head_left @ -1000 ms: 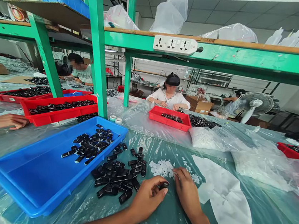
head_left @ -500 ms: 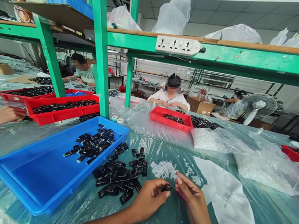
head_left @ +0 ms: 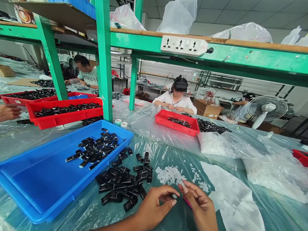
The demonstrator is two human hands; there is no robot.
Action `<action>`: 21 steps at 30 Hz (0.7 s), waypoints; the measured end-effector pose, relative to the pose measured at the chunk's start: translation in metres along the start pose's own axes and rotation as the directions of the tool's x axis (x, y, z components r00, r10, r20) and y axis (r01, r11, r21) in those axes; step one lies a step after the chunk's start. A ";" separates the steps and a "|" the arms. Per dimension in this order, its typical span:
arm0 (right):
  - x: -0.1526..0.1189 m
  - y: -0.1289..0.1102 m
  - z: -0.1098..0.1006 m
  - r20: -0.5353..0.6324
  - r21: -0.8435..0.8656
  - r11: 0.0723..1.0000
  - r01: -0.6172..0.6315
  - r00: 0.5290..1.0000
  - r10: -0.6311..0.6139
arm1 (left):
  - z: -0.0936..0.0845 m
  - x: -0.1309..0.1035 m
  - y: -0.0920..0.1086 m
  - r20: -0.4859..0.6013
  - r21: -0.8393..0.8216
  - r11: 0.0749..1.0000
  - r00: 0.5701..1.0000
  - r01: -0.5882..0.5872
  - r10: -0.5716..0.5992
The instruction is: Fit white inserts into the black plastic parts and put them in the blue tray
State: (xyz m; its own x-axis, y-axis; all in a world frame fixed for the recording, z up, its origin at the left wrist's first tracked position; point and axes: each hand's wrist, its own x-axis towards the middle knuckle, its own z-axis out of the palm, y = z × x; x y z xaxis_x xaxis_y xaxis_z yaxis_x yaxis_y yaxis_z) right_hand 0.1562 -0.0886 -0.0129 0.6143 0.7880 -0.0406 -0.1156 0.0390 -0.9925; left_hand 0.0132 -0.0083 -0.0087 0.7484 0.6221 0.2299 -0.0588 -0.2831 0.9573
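My left hand (head_left: 156, 206) pinches a small black plastic piece (head_left: 174, 196) between thumb and forefinger, a pale end showing toward the right. Close to its right, my right hand (head_left: 199, 205) is closed, thumb against forefinger. A slim pink item (head_left: 187, 202) shows under the right fingers; its kind is mostly hidden. Something whitish seems to be at those fingertips, too small to make out. Just beyond the hands lies a pile of small white bits (head_left: 169, 175). Left of them is a heap of loose black pieces (head_left: 120, 184), like the one held.
A blue tray (head_left: 42, 213) with black pieces stands at left. Red trays (head_left: 68, 119) sit behind it. A white sheet (head_left: 236, 199) lies at right, near plastic bags (head_left: 272, 176) of white bits. A green post (head_left: 106, 61) and shelf rise ahead. Co-workers sit around.
The black piece in my left hand has turned, its pale end now facing my right hand. My right hand has shifted slightly. At far left, a co-worker's hand has drawn back a little.
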 end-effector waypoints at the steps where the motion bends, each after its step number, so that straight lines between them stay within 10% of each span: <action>1: -0.001 0.000 0.000 -0.006 -0.014 1.000 -0.007 1.000 0.006 | 0.000 0.000 0.001 0.008 0.008 1.000 1.000 0.002 -0.002; 21: -0.012 0.003 -0.002 0.101 -0.403 0.860 0.313 0.949 -0.298 | 0.000 0.001 -0.005 0.022 0.029 0.997 0.998 -0.067 0.067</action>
State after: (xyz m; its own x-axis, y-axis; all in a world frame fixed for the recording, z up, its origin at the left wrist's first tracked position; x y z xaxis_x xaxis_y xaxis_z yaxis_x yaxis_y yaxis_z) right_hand 0.1497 -0.0995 -0.0159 0.5389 0.7984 0.2687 0.4068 0.0326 -0.9129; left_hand 0.0141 -0.0067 -0.0131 0.7571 0.5857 0.2895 -0.0900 -0.3454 0.9341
